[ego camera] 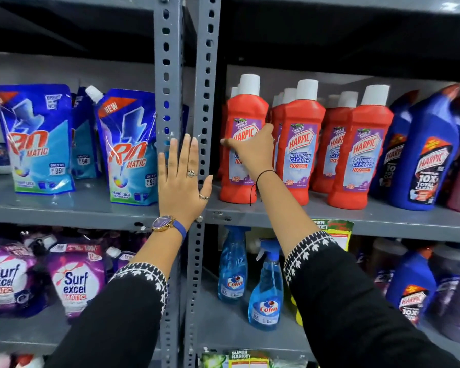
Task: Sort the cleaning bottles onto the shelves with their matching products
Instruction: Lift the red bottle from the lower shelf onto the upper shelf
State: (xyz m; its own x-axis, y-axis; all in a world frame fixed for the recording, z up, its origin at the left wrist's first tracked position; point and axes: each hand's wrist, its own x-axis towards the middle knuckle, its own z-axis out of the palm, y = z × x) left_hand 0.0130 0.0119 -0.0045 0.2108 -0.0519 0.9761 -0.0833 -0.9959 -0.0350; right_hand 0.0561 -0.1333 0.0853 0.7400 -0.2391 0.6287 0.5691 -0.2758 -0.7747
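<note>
sleeves (122, 314): black, white-patterned cuffs | watch (163, 223): blue | rings (191, 173)

Both arms outstretched; left hand (181, 181) flat, fingers spread; right hand (252, 150) curled in a grasp.

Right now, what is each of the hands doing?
Left hand: open, flat against the shelf upright, holding nothing.
Right hand: closed around the leftmost red Harpic bottle.

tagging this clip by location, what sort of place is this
Most likely a supermarket's cleaning-products aisle: grey slotted metal shelving, rows of identical red Harpic bathroom cleaner bottles, priced Rin Matic pouches, and a "Super Market" shelf tag.
</note>
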